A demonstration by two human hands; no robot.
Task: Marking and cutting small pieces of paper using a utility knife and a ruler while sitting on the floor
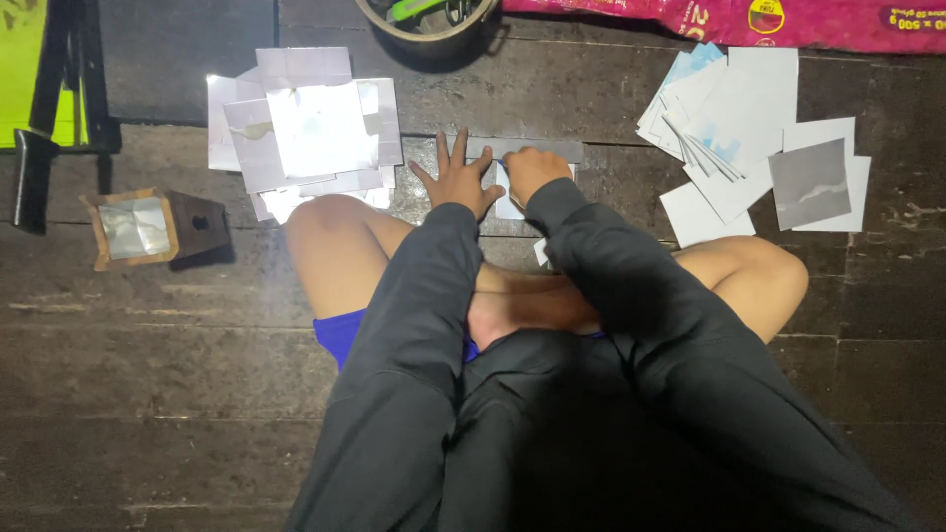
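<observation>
Frame centre: left hand (456,180) lay open, fingers spread, flat on the grey metal ruler (527,150); right hand (533,170) was fisted over the small white paper sheet (508,205) on the dark wooden floor (148,345).

View: a single head-worn camera, with no second view to share the scene.
Position: above a person sitting cross-legged on a dark plank floor (148,374).
Direction: almost straight down and slightly forward, so the top of the frame is the floor farthest from the body.
Nearness: the dark sleeves and bare knees fill the lower middle; the left hand (455,182) and right hand (532,169) sit just above centre, at arm's reach.
Coverage: floor on both sides, from the paper stack (305,128) at upper left to the fanned sheets (739,118) at upper right.
Edges: a round container (429,25) is cut by the top border.
</observation>
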